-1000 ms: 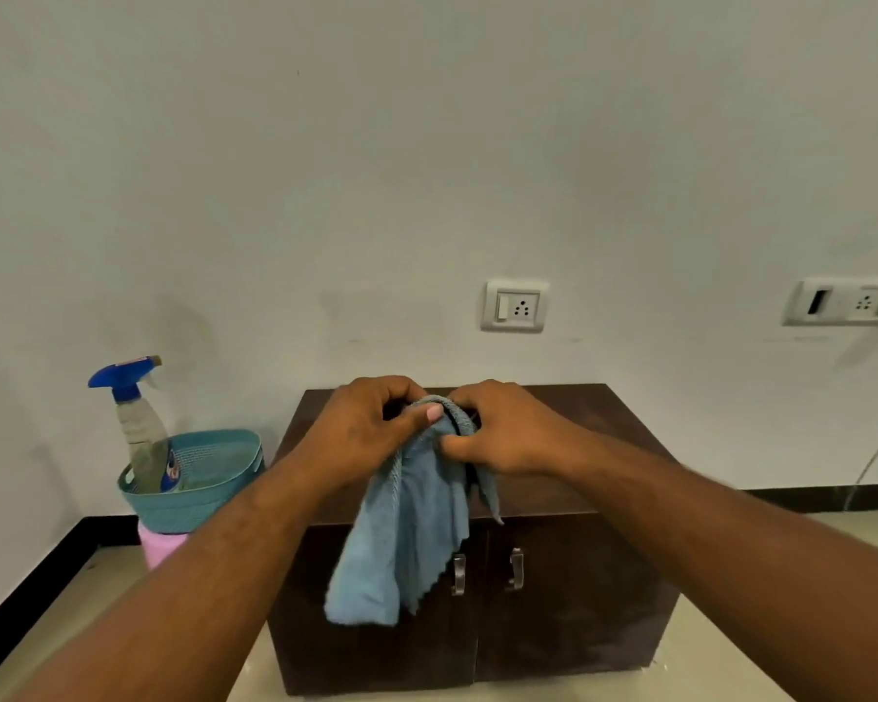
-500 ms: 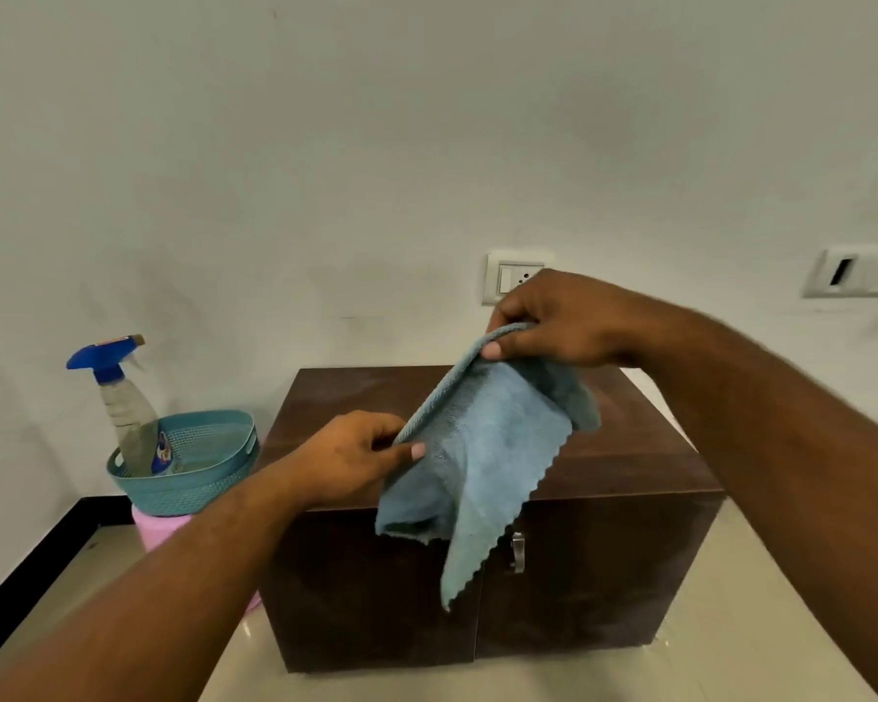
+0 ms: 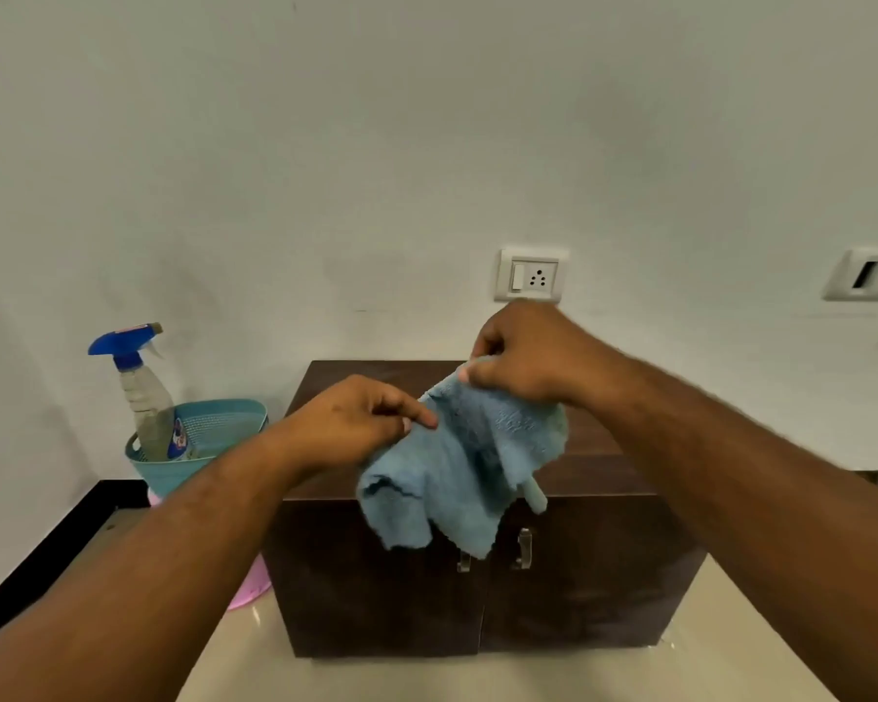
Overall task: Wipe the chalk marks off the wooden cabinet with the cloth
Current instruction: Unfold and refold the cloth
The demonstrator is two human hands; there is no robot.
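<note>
Both hands hold a light blue, fluffy microfibre cloth (image 3: 467,463) in the air above and in front of a dark brown wooden cabinet with two doors (image 3: 594,575). The right hand (image 3: 528,357) is clenched on an upper corner of the cloth, raised higher than the other; the left hand (image 3: 361,423) pinches a nearby edge between thumb and forefinger. The fabric hangs crumpled below both hands, its scalloped lower edge dropping over the cabinet's front edge toward the two metal door handles (image 3: 523,547). Holding it at two separate points lets the cloth spread out, probably so that it can be shaken open or folded into a pad before wiping. It does not appear to press on the wood, so wiping is judged not yet begun. Chalk marks cannot be made out on the visible cabinet top, part of which is hidden under the hands and cloth. Left of the left hand, a blue-nozzled plastic spray bottle (image 3: 143,397) leans in a teal perforated plastic basket (image 3: 224,423). Just above the right hand, a white wall socket (image 3: 530,276).
</note>
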